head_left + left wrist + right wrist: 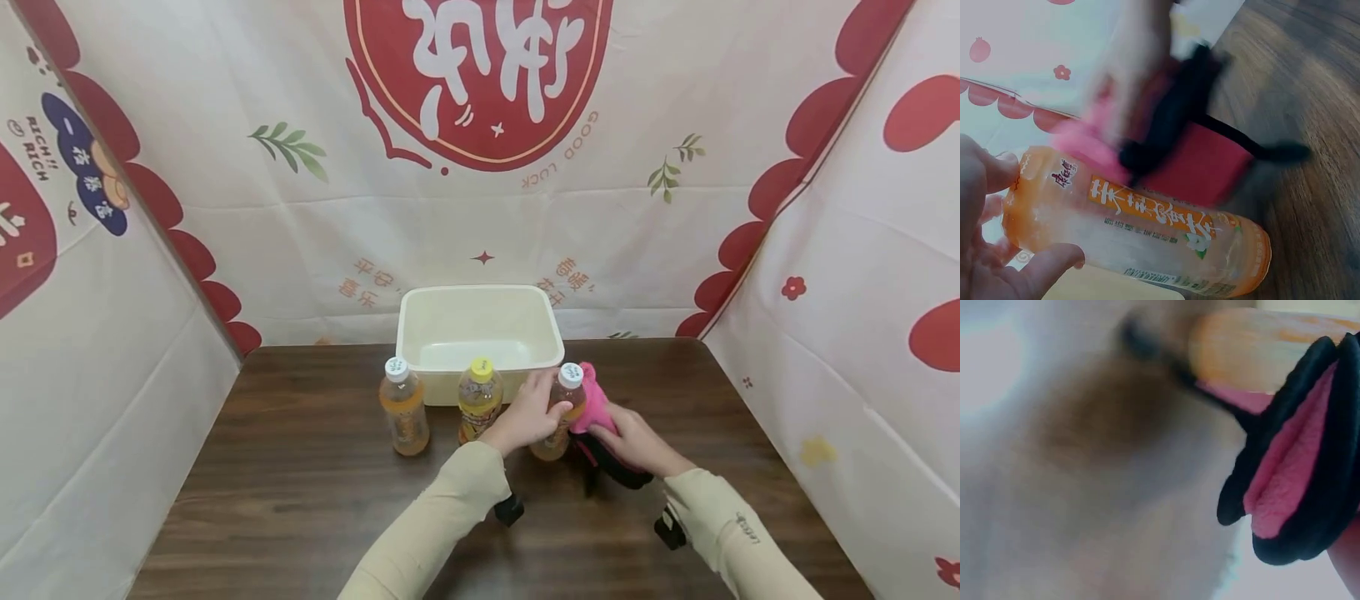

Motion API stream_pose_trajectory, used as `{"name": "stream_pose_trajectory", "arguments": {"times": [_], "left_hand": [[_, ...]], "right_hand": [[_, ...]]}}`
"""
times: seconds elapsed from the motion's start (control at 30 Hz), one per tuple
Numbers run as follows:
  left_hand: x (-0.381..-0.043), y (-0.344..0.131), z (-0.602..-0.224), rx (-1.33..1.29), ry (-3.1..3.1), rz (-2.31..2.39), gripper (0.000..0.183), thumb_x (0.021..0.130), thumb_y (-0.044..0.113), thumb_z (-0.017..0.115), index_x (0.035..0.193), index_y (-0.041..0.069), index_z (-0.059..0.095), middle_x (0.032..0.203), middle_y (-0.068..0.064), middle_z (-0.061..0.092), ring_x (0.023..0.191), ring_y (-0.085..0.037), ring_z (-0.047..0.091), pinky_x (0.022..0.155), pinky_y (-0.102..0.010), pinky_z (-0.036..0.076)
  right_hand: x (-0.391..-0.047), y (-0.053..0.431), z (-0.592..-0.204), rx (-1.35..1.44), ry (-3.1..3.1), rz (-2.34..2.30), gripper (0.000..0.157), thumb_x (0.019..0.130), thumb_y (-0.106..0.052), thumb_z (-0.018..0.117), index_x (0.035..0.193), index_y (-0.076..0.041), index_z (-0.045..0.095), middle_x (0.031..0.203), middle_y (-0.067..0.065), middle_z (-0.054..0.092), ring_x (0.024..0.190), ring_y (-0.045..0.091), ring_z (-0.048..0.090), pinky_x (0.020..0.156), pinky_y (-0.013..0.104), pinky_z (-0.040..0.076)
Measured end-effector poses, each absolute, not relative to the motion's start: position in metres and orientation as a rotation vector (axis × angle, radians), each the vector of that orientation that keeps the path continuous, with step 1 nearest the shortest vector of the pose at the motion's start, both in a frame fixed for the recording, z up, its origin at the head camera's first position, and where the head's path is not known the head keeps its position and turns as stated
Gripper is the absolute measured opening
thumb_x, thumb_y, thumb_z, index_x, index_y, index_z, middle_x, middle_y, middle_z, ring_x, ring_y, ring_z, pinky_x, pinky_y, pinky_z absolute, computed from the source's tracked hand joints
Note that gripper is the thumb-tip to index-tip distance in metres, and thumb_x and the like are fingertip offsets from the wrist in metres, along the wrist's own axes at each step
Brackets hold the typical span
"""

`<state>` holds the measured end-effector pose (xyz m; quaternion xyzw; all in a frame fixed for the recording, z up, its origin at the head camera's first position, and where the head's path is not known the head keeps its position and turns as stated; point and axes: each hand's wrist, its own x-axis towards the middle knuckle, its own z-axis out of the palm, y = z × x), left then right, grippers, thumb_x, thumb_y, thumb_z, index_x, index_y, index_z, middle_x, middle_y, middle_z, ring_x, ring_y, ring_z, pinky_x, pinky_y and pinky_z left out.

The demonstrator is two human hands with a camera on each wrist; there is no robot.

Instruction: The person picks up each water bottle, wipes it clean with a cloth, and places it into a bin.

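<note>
Left sleeve [429,525] aslant, left hand [527,417] around white-capped bottle [552,443]

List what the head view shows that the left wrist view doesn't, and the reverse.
Only the head view: the yellow-capped bottle and the leftmost bottle.

Only the left wrist view: the white flower printed on the gripped bottle.

Both: that bottle, the left hand gripping it, the right hand holding the pink-and-black item, and the brown tabletop.
</note>
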<state>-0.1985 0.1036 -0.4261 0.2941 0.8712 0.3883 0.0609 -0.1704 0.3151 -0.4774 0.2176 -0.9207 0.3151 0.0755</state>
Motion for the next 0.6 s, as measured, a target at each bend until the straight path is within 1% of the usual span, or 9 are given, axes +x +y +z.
{"name": "stream_pose_trajectory", "arguments": {"times": [0.17, 0.3, 0.43, 0.6], "left_hand": [[-0.203, 0.104, -0.428, 0.860, 2.617, 1.184, 0.053, 0.093, 0.024, 0.050, 0.139, 0.007, 0.029, 0.134, -0.015, 0.036, 0.122, -0.027, 0.038, 0.101, -0.039, 0.034], [-0.205, 0.103, -0.430, 0.861, 2.616, 1.193, 0.053, 0.093, 0.023, 0.050, 0.139, 0.007, 0.029, 0.134, -0.015, 0.036, 0.122, -0.027, 0.038, 0.102, -0.039, 0.034], [-0.204, 0.103, -0.429, 0.870, 2.619, 1.212, 0.052, 0.092, 0.022, 0.052, 0.136, 0.005, 0.031, 0.131, -0.016, 0.038, 0.120, -0.027, 0.039, 0.101, -0.039, 0.035], [-0.200, 0.104, -0.430, 0.886, 2.629, 1.227, 0.050, 0.092, 0.022, 0.053, 0.134, 0.004, 0.034, 0.129, -0.016, 0.040, 0.120, -0.028, 0.040, 0.100, -0.039, 0.036]], "right_hand": [[-0.174, 0.307, -0.433, 0.673, -2.761, 0.911, 0.008, 0.084, -0.012, 0.064, 0.090, -0.009, 0.058, 0.076, -0.004, 0.052, 0.068, 0.006, 0.046, 0.058, 0.025, 0.042], [-0.177, 0.302, -0.427, 0.668, -2.810, 0.919, 0.011, 0.085, -0.014, 0.063, 0.090, -0.008, 0.056, 0.075, -0.003, 0.052, 0.066, 0.007, 0.045, 0.058, 0.024, 0.042], [-0.177, 0.305, -0.447, 0.662, -2.798, 0.970, 0.011, 0.085, -0.010, 0.062, 0.091, -0.004, 0.056, 0.076, -0.001, 0.056, 0.067, 0.006, 0.049, 0.058, 0.025, 0.045], [-0.174, 0.311, -0.498, 0.736, -2.795, 0.948, 0.012, 0.085, -0.007, 0.062, 0.094, 0.000, 0.058, 0.081, 0.004, 0.062, 0.073, 0.007, 0.056, 0.061, 0.027, 0.049]]}}
